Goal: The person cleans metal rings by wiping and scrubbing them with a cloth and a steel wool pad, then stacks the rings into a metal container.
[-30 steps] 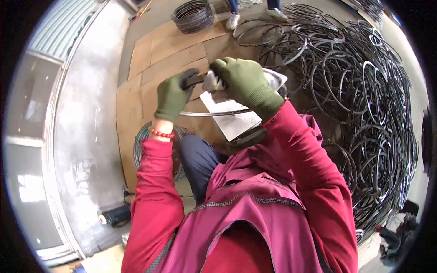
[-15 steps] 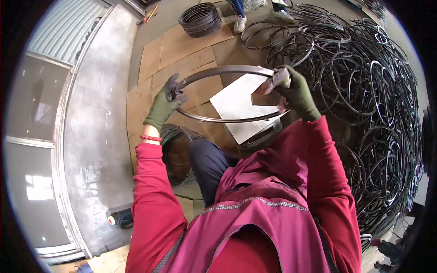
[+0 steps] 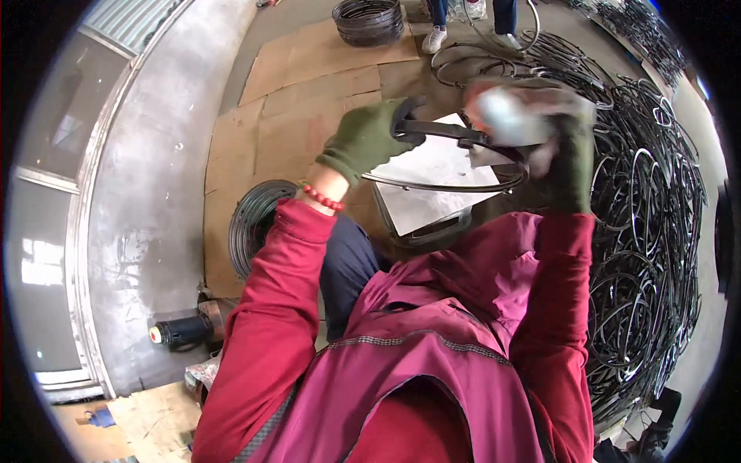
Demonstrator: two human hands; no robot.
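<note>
Dark hoop: one thin ring (image 3: pixel 441 130), held aloft over the white sheet, in front of the person, spanning from left hand to right hand.
Left hand: green-gloved with dark fingers (image 3: pixel 370 137), clasped round the hoop's far left side.
Right hand: gloved and blurred (image 3: pixel 570 147), at the hoop's right end, grasping a pale cloth (image 3: pixel 509 116); whether its fingers also grip the hoop, cannot tell.
White sheet: flat (image 3: pixel 421 207), below the hoop.
Ring heap: large, tangled, dark (image 3: pixel 648 255), right side.
Ring coil: on the left (image 3: pixel 258 224), beside the person's knee.
Ring stack: far, neat (image 3: pixel 369 25), on cardboard (image 3: pixel 309 62).
Step in hand: apparently cloth being worked at the hoop's right end.
Next move: judged to call for a steady left grasp and cloth kept against the band.
</note>
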